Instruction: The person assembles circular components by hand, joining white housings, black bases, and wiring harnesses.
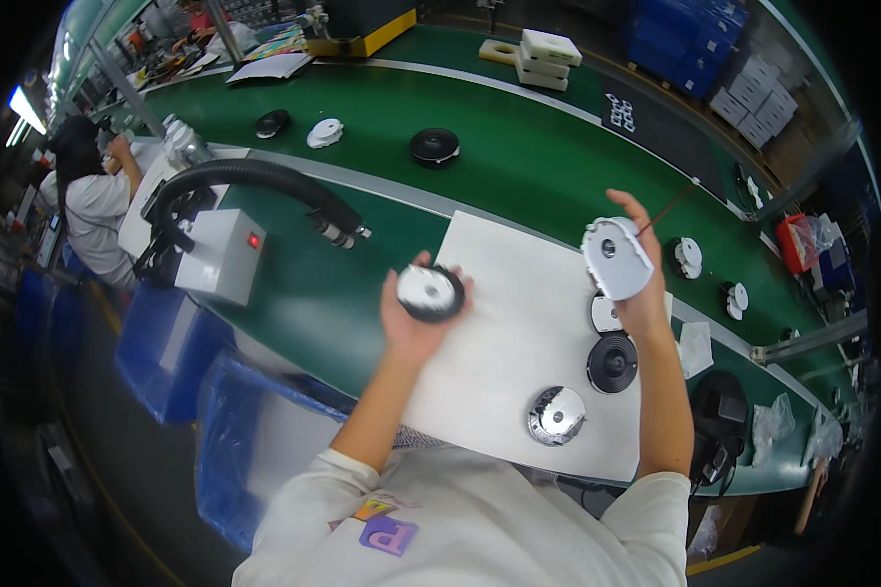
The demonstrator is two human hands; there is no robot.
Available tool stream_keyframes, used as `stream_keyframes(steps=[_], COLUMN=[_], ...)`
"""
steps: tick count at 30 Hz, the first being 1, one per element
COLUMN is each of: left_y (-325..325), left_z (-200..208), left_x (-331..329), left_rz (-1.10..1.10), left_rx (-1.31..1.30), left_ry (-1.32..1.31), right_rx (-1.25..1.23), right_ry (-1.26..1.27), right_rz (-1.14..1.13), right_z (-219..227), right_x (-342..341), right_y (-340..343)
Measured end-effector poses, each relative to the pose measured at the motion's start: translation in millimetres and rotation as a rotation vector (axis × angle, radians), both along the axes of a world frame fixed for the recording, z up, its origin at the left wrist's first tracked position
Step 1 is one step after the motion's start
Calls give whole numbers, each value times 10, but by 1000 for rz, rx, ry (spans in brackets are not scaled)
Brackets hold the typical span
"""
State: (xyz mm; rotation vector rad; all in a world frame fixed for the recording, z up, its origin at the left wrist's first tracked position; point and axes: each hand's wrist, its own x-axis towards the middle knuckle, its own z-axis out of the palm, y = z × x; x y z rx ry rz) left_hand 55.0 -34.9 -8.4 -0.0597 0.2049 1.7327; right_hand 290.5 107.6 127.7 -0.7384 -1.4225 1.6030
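Note:
My left hand [411,331] is closed around a round housing part [423,289], white on its upper face with a black rim. It is held over the left edge of a white sheet [489,323] and looks slightly blurred. Raised above the sheet's right side, my right hand [642,311] grips a white round cover [617,262] with one straight edge and a small dark centre. A thin dark wire [668,207] sticks out beside it. Below that hand lie a white disc [605,314], a black ringed disc [613,364] and a shiny silver round part [557,415].
Beyond the sheet runs a green conveyor belt [529,166] carrying a black disc [434,147] and several white parts. A black flexible hose [255,174] arches above a white box [227,256] at left. Blue-lined bins [227,440] stand below. Another person [93,201] sits far left.

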Motion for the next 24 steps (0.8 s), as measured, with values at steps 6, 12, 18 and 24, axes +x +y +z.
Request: stream_keyframes(steps=[6,12,18,24], left_y=[270,-402,-1177,-1670], left_z=[-20,288,111,119], left_x=[-956,-684,-326,-114], left_rz=[221,522,263,403], left_rx=[96,95,88,-15], left_ry=[-243,-90,-284,-223], right_rx=[-292,-611,-708,-832], right_ry=[194,187,192,301], right_rz=[311,406,453,444], right_z=[-325,-919,-1389,-1141], right_x=[-858,-2101,-2594,-2292], right_y=[-37,-130,-458,-742])
